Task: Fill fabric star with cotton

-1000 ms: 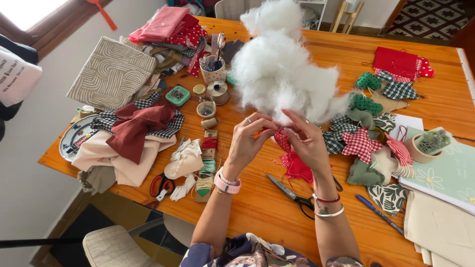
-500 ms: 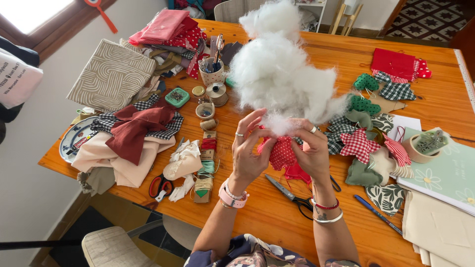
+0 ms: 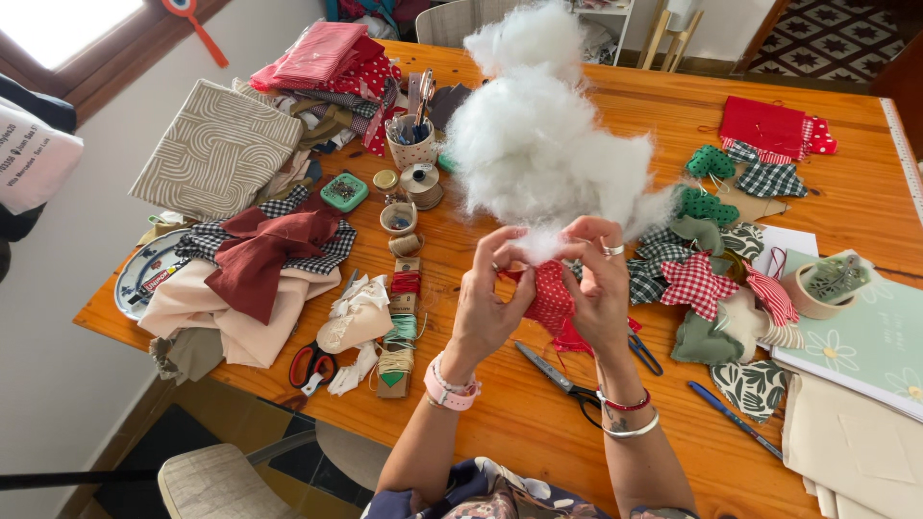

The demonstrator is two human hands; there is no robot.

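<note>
Mid-frame, both hands are busy with a red fabric piece with white dots [image 3: 553, 300], held just above the wooden table [image 3: 500, 423]. The left hand [image 3: 486, 303] grips its left edge, fingers closed on it. The right hand [image 3: 601, 288] pinches a wisp of the big white stuffing pile [image 3: 538, 144] at the top of the piece. Black-handled scissors [image 3: 562, 377] lie right below, and stuffed fabric stars [image 3: 697, 285] sit at centre right.

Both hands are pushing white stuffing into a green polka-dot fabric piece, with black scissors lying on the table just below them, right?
Not quite: the head view shows the fabric piece is red with white dots, not green. Both hands, left and right, do hold it with white stuffing, above black scissors.
</note>
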